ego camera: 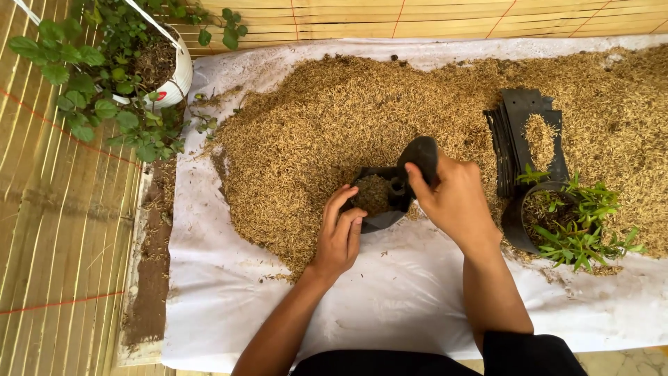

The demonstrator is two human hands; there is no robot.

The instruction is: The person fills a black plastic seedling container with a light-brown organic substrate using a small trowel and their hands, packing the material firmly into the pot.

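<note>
A small black plastic grow bag [381, 198] partly filled with rice husks sits at the near edge of a big husk pile [327, 125] on a white sheet [390, 292]. My left hand [341, 233] grips the bag's left rim and holds it upright. My right hand [452, 198] holds a black scoop-like piece [419, 157] tilted over the bag's mouth.
A filled black bag with a green seedling [567, 219] lies to the right. A stack of flat black bags [529, 132] rests on the husks behind it. A white pot with a leafy plant [122, 66] stands at the far left on bamboo matting [62, 230].
</note>
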